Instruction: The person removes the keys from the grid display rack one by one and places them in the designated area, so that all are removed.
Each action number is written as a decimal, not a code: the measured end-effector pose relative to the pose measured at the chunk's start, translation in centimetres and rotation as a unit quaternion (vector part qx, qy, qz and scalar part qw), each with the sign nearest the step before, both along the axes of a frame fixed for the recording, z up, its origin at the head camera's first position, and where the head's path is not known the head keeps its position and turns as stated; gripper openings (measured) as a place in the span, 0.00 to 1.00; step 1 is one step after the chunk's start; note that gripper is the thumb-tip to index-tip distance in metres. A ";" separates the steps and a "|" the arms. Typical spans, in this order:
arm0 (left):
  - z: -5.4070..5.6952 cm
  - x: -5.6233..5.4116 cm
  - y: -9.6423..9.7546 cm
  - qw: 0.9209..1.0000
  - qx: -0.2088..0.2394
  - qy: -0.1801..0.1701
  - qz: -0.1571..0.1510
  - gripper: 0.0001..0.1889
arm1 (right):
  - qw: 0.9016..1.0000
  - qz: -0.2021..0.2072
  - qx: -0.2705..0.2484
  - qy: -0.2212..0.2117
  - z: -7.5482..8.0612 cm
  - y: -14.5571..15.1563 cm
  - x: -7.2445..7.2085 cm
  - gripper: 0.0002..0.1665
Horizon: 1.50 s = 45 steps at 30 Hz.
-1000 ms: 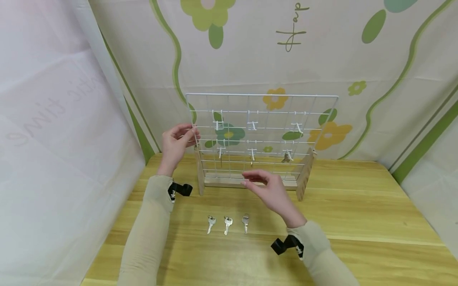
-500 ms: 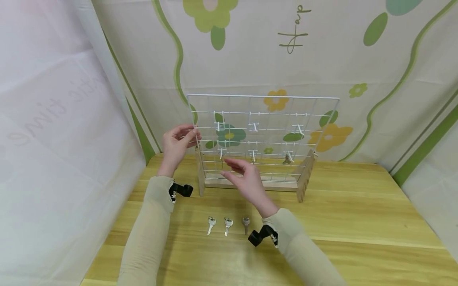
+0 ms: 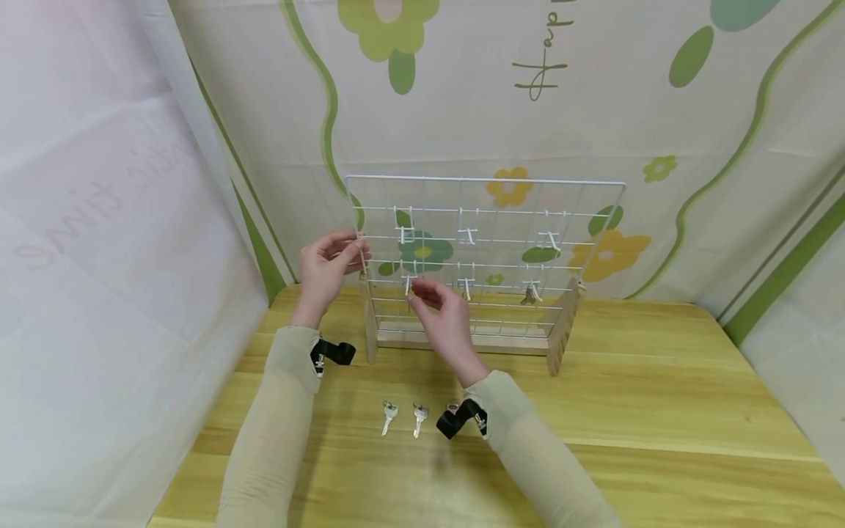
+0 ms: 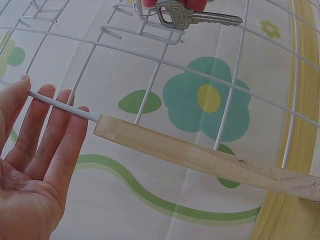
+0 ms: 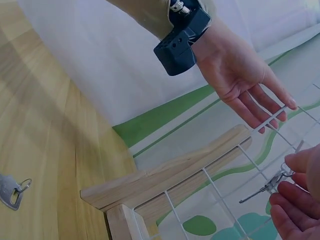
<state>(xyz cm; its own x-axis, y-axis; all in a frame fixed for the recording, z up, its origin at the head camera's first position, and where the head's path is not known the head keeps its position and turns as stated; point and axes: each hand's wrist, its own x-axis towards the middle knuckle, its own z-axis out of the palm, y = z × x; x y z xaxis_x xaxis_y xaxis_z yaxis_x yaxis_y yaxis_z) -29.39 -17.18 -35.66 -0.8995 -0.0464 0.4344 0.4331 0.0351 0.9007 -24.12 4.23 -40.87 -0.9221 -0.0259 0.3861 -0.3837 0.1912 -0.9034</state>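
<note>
A white wire grid rack [image 3: 485, 180] stands in a wooden base, with small white hooks in two rows. My left hand [image 3: 323, 275] holds its left side wire between thumb and fingers. At the lower left hook, my right hand [image 3: 449, 319] has thumb and fingertips on a silver key [image 5: 265, 190] with a ring. The left wrist view shows this key [image 4: 200, 19] lying sideways before the fingertips, its ring at the hook. Another key [image 3: 529, 295] hangs from the lower right hook. Something small hangs at the lower middle hook, partly hidden by my right hand.
Two silver keys, a left one [image 3: 390, 418] and a middle one [image 3: 420, 419], lie on the wooden table [image 3: 660, 389] before the rack. A third key [image 3: 452, 406] is mostly covered by the right wrist camera [image 3: 461, 419]. A flowered cloth [image 3: 449, 110] hangs behind.
My right hand has moved left and slightly up, from the rack's lower middle to the key at the lower left hook. The left hand stays on the side wire.
</note>
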 end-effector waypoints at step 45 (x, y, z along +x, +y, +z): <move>0.0 -0.1 -0.1 1.000 0.013 0.008 -0.022 0.15 | 0.999 -0.025 0.001 0.035 0.0 0.1 0.4 0.05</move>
<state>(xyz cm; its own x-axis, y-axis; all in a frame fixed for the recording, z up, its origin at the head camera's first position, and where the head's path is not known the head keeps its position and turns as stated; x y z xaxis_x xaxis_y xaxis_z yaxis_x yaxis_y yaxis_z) -29.45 -17.29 -35.62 -0.8940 -0.0182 0.4478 0.4480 -0.0087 0.8940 -23.69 4.29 -40.87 -0.8930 0.0182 0.4498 -0.4361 0.2129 -0.8744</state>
